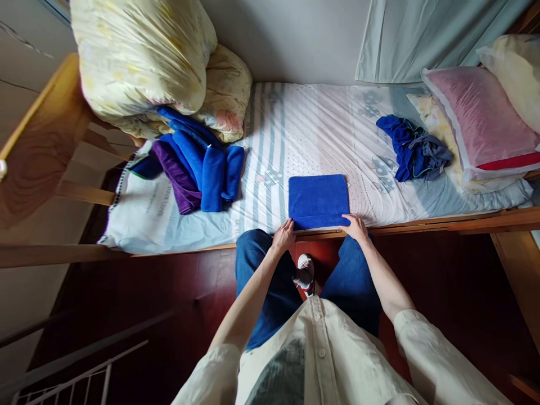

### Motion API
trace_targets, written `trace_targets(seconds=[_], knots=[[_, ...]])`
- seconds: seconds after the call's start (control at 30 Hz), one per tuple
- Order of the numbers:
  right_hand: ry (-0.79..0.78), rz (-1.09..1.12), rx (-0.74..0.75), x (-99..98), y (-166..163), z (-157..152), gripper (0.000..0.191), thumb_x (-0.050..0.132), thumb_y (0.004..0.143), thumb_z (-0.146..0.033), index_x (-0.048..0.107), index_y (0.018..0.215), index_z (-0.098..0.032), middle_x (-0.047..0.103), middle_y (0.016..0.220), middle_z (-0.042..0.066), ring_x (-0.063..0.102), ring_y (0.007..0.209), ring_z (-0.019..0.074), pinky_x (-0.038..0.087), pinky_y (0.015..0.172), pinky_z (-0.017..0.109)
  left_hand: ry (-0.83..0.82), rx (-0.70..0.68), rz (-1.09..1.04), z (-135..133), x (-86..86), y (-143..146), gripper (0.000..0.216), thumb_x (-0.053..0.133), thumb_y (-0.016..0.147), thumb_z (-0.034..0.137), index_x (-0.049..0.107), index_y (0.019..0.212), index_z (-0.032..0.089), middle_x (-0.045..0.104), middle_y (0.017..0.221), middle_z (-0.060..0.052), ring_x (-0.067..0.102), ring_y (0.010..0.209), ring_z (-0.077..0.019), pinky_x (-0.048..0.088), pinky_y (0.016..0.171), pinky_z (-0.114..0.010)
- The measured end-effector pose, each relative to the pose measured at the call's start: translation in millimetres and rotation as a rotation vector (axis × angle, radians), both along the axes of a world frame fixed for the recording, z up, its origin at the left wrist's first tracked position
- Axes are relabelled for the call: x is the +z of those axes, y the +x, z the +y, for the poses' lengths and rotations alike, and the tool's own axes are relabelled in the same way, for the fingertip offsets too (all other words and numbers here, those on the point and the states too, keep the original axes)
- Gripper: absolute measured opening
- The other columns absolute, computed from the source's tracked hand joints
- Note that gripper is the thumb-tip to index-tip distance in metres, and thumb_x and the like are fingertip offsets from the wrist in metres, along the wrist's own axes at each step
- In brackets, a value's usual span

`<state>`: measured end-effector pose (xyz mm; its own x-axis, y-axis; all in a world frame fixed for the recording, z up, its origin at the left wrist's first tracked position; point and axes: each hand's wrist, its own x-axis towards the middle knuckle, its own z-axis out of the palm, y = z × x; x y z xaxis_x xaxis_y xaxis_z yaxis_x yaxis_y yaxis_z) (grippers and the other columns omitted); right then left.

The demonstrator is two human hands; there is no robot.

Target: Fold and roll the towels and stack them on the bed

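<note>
A blue towel point(319, 197), folded into a flat rectangle, lies on the bed near its front edge. A narrow fold runs along its near side. My left hand point(283, 235) is closed on the near left corner of the towel. At the near right corner, my right hand point(354, 226) pinches the edge between thumb and fingers. Several rolled blue towels point(213, 180) and a purple towel point(175, 177) are piled on the bed to the left. On the right is a crumpled heap of dark blue and grey cloth point(411, 147).
The bed point(312, 129) has a patterned sheet and a wooden front rail point(447, 224). Yellowish bundled bedding point(143, 53) fills its left end; a pink pillow point(485, 115) lies at the right. A wooden post point(46, 135) rises at left. A grey curtain point(422, 39) hangs behind.
</note>
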<state>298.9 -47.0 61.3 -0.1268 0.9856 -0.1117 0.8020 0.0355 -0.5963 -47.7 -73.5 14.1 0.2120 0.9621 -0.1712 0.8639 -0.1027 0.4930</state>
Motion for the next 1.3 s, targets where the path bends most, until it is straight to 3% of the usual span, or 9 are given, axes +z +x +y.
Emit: trace_targets(seconds=[0.1,0.23,0.47,0.73,0.97,1.17,1.3], knots=[[-0.042,-0.02,-0.003,-1.2,1.1,2.5,0.057,0.086,0.078,-0.017,0.073,0.133,-0.025,0.073,0.134,0.01,0.067,0.129,0.0274,0.051,0.116,0.043,-0.022,-0.061,0.074,6.6,-1.2,-2.0,0.068,0.055,0.082,0.019,0.055,0.149,0.008,0.061,0.149,-0.024,0.05,0.146,-0.0368,0.04,0.121,-0.05],[-0.03,-0.036,0.008,-4.8,2.0,5.2,0.061,0.07,0.082,-0.002,0.07,0.138,-0.024,0.072,0.136,0.01,0.065,0.131,0.0248,0.049,0.119,0.043,-0.02,-0.134,0.114,18.6,-1.0,-5.4,0.063,0.048,0.085,0.017,0.057,0.146,0.004,0.062,0.144,-0.029,0.056,0.136,-0.0395,0.041,0.116,-0.053],[-0.031,-0.055,-0.03,-9.8,2.5,7.6,0.065,0.058,0.084,0.002,0.067,0.142,-0.025,0.07,0.138,0.009,0.065,0.131,0.0243,0.049,0.119,0.042,0.049,-0.118,0.087,26.1,1.9,-3.1,0.044,0.043,0.091,0.016,0.068,0.127,0.013,0.069,0.133,-0.025,0.058,0.127,-0.0378,0.041,0.111,-0.054],[0.003,0.013,-0.089,-10.1,8.0,9.9,0.053,0.056,0.088,-0.002,0.074,0.133,-0.023,0.076,0.124,0.01,0.067,0.126,0.0248,0.051,0.117,0.042,0.037,0.099,0.01,34.9,15.9,-6.2,0.038,0.055,0.086,0.012,0.079,0.114,0.022,0.077,0.119,-0.013,0.061,0.12,-0.0335,0.049,0.105,-0.048],[0.019,0.106,-0.117,-9.3,8.8,10.8,0.043,0.053,0.09,-0.006,0.077,0.122,-0.022,0.076,0.129,0.008,0.067,0.128,0.0241,0.052,0.116,0.041,-0.013,0.247,-0.064,37.1,24.2,-3.6,0.035,0.059,0.082,0.012,0.079,0.11,0.02,0.079,0.11,-0.009,0.065,0.109,-0.0294,0.054,0.102,-0.04],[-0.02,0.077,-0.169,-13.4,9.8,12.2,0.032,0.055,0.097,-0.018,0.073,0.124,-0.019,0.077,0.122,0.013,0.071,0.116,0.0272,0.055,0.103,0.04,-0.067,0.359,-0.105,40.3,31.6,-1.2,0.03,0.058,0.09,0.021,0.076,0.113,0.018,0.078,0.096,-0.009,0.067,0.106,-0.0276,0.054,0.098,-0.038],[-0.045,0.038,-0.209,-16.4,10.9,14.3,0.025,0.052,0.104,-0.031,0.071,0.112,-0.018,0.078,0.104,0.013,0.072,0.1,0.027,0.054,0.091,0.035,-0.145,0.405,-0.05,44.6,33.9,1.3,0.025,0.05,0.099,0.028,0.072,0.099,0.016,0.077,0.094,-0.012,0.07,0.104,-0.0275,0.054,0.094,-0.038]])
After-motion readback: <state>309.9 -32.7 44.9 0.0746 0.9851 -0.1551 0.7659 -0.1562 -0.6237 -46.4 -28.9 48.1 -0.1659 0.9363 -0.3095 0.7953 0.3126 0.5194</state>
